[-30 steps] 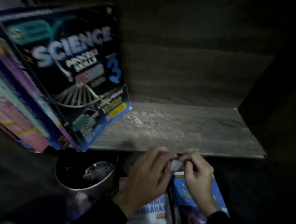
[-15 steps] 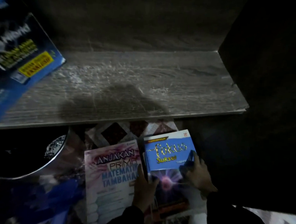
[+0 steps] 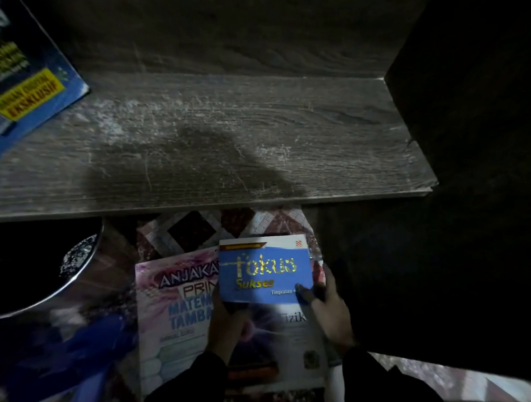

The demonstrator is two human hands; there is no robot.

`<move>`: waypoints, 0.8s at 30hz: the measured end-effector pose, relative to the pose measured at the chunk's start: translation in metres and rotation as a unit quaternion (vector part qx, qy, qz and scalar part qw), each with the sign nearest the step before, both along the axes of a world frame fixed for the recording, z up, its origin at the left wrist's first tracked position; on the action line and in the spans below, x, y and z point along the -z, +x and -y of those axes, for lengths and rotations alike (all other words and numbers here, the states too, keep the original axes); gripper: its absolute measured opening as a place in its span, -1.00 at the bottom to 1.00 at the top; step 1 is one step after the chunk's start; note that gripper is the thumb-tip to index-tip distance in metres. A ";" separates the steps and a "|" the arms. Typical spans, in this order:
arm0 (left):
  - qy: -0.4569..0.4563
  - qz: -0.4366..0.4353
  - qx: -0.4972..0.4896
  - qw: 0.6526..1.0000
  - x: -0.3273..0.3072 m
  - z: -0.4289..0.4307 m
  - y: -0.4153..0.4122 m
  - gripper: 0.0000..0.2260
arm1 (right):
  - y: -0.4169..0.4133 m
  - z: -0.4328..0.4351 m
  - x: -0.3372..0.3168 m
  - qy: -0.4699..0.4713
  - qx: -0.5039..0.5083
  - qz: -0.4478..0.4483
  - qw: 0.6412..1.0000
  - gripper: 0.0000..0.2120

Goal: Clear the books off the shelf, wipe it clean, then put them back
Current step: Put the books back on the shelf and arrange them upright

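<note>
On the patterned floor (image 3: 191,230), just below the front edge of the shelf (image 3: 262,132), lies the blue Fokus book (image 3: 263,272). It is face up and overlaps the right side of the pink Anjakan book (image 3: 174,304).

- Left hand (image 3: 228,323): curled round the Fokus book's left edge.
- Right hand (image 3: 331,316): on the right edge, one finger laid over the cover.

I read this two-sided hold as keeping a floppy paperback flat and square. I cannot tell whether the book is being lifted or set down.

The shelf board is mostly bare and carries pale streaks. I judge these to be dust or wipe residue, but the light is too dim to be sure. At its far left a dark-blue science book (image 3: 25,86) leans on the board, so the shelf is not wholly cleared. A round metal container (image 3: 76,270) stands at lower left, partly under the shelf edge, near the Anjakan book but apart from it. Its contents are unreadable.
</note>
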State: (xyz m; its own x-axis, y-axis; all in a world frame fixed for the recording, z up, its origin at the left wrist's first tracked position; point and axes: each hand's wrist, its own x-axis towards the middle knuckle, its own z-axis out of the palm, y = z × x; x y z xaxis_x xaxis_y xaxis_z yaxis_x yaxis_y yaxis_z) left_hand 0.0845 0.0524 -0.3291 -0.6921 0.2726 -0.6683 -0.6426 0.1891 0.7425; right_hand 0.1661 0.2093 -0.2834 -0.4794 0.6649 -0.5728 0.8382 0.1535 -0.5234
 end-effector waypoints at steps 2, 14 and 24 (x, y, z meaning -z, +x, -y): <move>0.002 0.017 -0.018 1.000 0.007 0.011 -0.005 -0.37 | 0.001 -0.002 0.005 0.019 0.022 -0.010 1.000 -0.23; 0.021 0.056 0.036 0.998 0.005 0.009 0.006 -0.41 | 0.002 -0.016 0.014 -0.141 0.139 -0.064 0.978 0.07; -0.021 0.054 0.002 0.998 0.012 0.008 0.000 -0.32 | 0.003 0.005 0.006 -0.010 0.039 -0.009 0.999 -0.17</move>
State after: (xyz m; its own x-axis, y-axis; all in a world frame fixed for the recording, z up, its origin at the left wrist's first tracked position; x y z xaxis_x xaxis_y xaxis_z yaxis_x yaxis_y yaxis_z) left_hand 0.0848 0.0446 -0.3415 -0.6139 0.2453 -0.7503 -0.7178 0.2220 0.6599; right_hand 0.1686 0.2039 -0.2894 -0.4377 0.6893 -0.5774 0.8375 0.0788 -0.5407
